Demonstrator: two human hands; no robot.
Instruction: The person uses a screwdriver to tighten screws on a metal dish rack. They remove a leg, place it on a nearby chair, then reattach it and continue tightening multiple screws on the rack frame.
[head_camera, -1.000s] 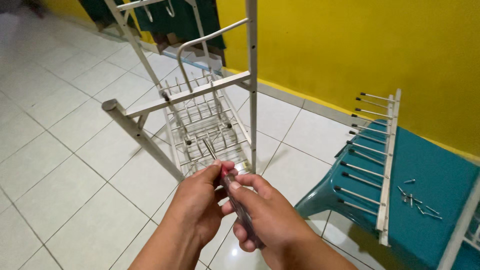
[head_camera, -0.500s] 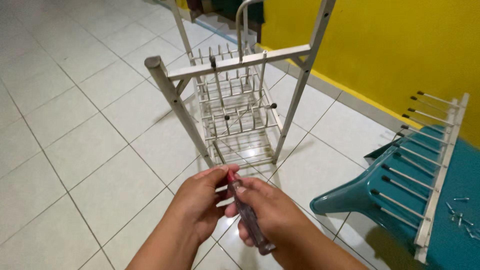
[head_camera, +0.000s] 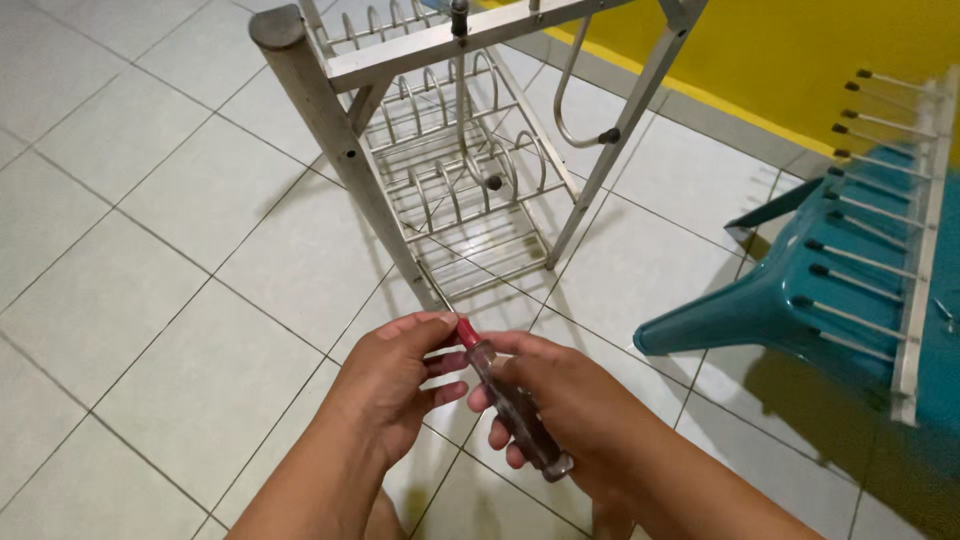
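Since the earlier frame the metal rack (head_camera: 450, 150) looms closer. Head view: my right hand (head_camera: 570, 420) grips a screwdriver (head_camera: 510, 405), left hand (head_camera: 395, 385) pinching its red end above the floor (head_camera: 150, 300); a slip could drop it.

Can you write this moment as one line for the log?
left hand: pinching screwdriver tip | right hand: gripping handle | metal rack: ahead on floor

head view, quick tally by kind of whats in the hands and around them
screwdriver, gripped by both the left hand and the right hand: 1
metal dish rack frame on the tiled floor: 1
teal plastic chair: 1
loose peg rail lying on the chair: 1
total: 4
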